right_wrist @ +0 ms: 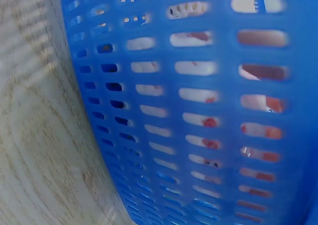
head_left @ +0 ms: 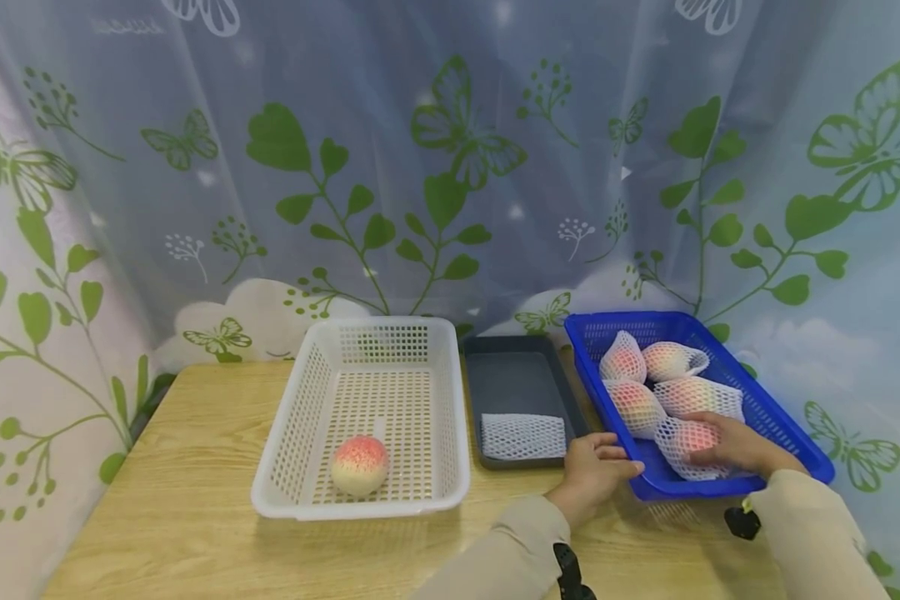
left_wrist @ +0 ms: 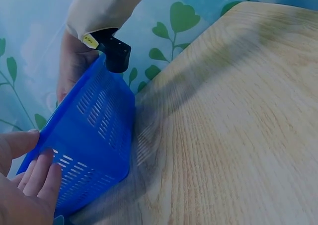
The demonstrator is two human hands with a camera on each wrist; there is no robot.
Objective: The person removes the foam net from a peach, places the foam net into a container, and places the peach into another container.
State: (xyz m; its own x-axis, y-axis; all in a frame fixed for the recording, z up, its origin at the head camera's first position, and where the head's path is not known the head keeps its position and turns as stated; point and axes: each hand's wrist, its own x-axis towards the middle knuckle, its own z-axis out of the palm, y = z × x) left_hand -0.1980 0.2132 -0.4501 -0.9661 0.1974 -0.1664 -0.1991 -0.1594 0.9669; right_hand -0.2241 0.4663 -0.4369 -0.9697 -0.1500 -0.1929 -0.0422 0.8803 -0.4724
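A blue plastic basket (head_left: 776, 417) stands at the right, holding several peaches in white foam nets. My left hand (head_left: 591, 473) grips its near left side; in the left wrist view the thumb (left_wrist: 22, 143) lies at the rim and the fingers rest against the outer wall. Inside the basket, my right hand (head_left: 738, 446) holds the nearest netted peach (head_left: 678, 450), thumb and fingers around it. The basket's slotted wall (right_wrist: 226, 130) hides most of that hand in the right wrist view.
A white basket (head_left: 456, 417) at the left contains one bare peach (head_left: 360, 465). Between the two baskets lies a dark grey tray (head_left: 513, 375) with flat white foam nets (head_left: 523, 437) in its near end. Everything stands on a wooden table (head_left: 195, 467), with a patterned curtain behind.
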